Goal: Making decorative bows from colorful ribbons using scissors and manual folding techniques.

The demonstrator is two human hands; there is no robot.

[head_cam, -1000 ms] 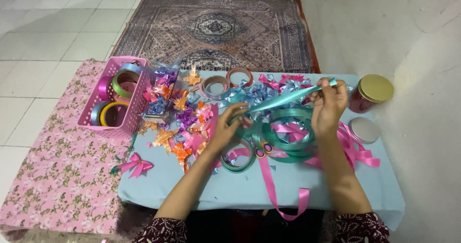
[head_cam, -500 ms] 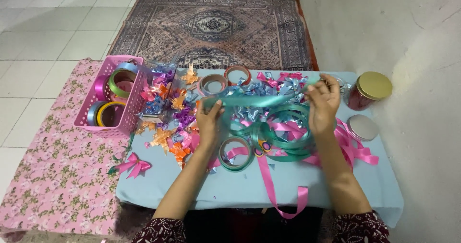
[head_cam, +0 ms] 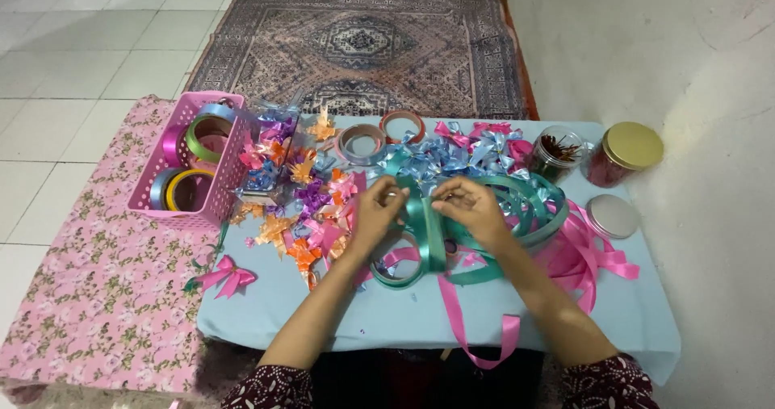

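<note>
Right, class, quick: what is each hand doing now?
Left hand: closed, pinching the teal ribbon.
Right hand: closed, pinching the same teal ribbon.

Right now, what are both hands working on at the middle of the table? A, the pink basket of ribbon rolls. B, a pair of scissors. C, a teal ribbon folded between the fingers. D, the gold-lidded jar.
C: the left hand and right hand meet over a teal ribbon pinched between them, while the gold-lidded jar and pink basket sit untouched at the sides.
</note>
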